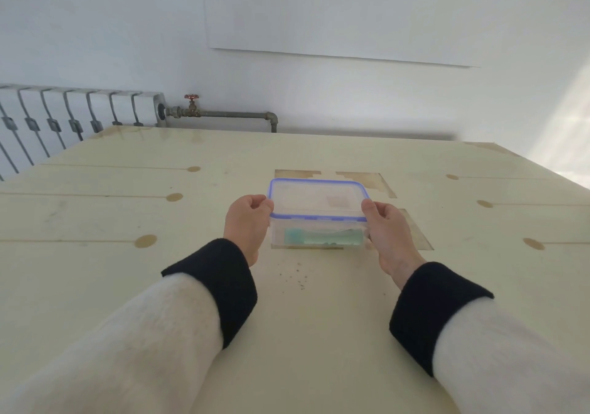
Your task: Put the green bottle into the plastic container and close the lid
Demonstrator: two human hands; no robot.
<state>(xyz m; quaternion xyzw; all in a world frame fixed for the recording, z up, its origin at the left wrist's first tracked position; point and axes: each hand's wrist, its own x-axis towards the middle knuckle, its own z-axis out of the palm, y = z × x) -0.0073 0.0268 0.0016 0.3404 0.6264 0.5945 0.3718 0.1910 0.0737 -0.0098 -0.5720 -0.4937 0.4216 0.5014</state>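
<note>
A clear plastic container (316, 233) stands in the middle of the table. Its clear lid with a blue rim (314, 196) lies on top of it. Through the front wall I see the green bottle (322, 237) lying on its side inside. My left hand (247, 222) grips the left side of the container at the lid's edge, thumb on top. My right hand (388, 231) grips the right side the same way, thumb on the lid's near right corner. Whether the lid's side flaps are latched is hidden by my hands.
The cream wooden table (159, 222) has dark round knots and worn patches behind and beside the container. Small dark crumbs (297, 274) lie in front of it. A radiator (73, 117) with a pipe and red valve (191, 98) stands against the wall beyond the far edge.
</note>
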